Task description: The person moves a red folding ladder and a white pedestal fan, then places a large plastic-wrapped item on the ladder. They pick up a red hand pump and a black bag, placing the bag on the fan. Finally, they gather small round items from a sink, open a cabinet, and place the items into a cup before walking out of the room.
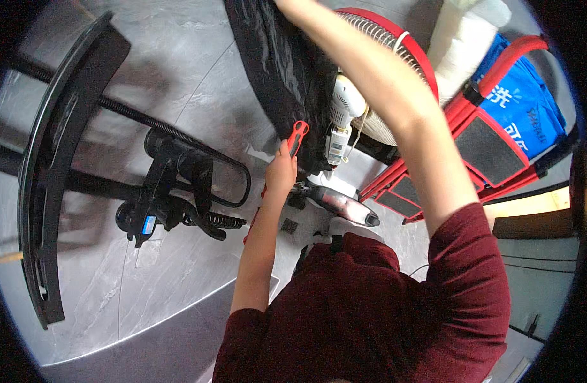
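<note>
My left hand (280, 173) is wrapped around a long red-and-black handle (297, 136) with a hole in its rounded end. More of its red shaft shows below the hand, beside my forearm. My right arm stretches up past the top edge, so my right hand is out of view. Just beyond the handle hangs a long piece of glossy black fabric (286, 67). A white dryer-like appliance (345, 103) with a label and cord stands to its right. Near my left wrist lies an elongated black-and-clear device (341, 205), its exact kind unclear.
A black metal frame (166, 165) with a spring and a curved panel (66, 143) occupies the left side of the grey tiled floor (173, 268). To the right are a red-rimmed wire-grille heater or fan (418, 48), a red folding stepladder (490, 143), a blue bag (538, 105) and a white bundle (459, 48).
</note>
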Motion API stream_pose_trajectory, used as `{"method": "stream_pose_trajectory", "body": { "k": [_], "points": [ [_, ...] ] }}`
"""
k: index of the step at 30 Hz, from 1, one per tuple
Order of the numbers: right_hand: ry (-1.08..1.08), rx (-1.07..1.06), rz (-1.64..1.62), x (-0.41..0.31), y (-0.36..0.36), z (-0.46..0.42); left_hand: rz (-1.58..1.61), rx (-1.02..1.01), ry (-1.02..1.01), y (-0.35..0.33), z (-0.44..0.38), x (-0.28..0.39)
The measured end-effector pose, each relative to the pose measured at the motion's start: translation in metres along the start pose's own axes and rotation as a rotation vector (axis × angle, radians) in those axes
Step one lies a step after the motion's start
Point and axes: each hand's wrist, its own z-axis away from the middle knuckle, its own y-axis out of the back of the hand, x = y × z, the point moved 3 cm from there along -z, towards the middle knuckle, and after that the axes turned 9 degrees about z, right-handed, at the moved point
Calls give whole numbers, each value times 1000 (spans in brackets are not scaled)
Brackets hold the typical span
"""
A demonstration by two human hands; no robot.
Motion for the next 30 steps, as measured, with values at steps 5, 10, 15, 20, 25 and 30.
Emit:
{"method": "stream_pose_trajectory", "body": {
  "k": [5, 10, 15, 20, 25, 30],
  "points": [
    [-93, 15, 137, 64, 27, 77, 31, 62, 3, -7, 2, -16],
    [-108, -110, 217, 125, 63, 144, -35, -8, 53, -4, -6, 0],
    [-208, -229, 281, 150, 92, 173, -91, 54, 50, -6, -8, 6],
    [-280, -292, 337, 194, 102, 186, -135, 24, 90, -6, -20, 16],
    [-341, -519, 395, 232, 119, 218, -144, -12, 143, -6, -33, 24],
    [-420, -569, 326, 250, 123, 225, -98, -12, 120, -6, -40, 28]
  ]
}}
